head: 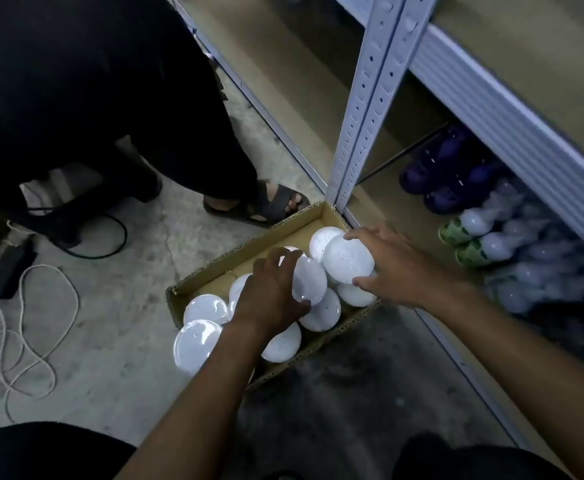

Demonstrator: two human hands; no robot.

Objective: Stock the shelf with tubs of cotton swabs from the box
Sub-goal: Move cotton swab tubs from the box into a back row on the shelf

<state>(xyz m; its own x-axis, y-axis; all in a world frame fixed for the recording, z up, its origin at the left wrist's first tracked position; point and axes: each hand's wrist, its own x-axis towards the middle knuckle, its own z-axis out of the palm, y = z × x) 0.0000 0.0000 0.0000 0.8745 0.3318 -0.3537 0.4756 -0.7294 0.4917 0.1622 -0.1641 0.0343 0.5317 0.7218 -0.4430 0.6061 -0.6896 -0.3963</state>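
- Down at the bottom edge, two bare forearms reach from six o'clock toward the cardboard box (pixel 193 284) on the concrete floor (pixel 117 341).
- Left hand (pixel 269 292) sits over the middle of the box, fingers curled round a white tub of cotton swabs (pixel 309 280), thumb at its near side.
- Right hand (pixel 392 263), at three o'clock from the left one, grips another tub (pixel 347 259) at the box's far right end, fingers spread over its top edge and thumb underneath.
- More white tubs (pixel 205 308) lie crowded in the box, most at its near left end, at about eight o'clock from the left hand.
- White cable (pixel 24 341) loops on the floor at nine o'clock.
- Metal shelf upright (pixel 363 105) rises just beyond the box at twelve o'clock; the low shelf (pixel 404 216) at two o'clock carries purple bottles (pixel 446 174) and pale, blurred bottles (pixel 512 233).
- Another person's sandalled foot (pixel 266 202) stands at eleven o'clock, near the box's far corner.
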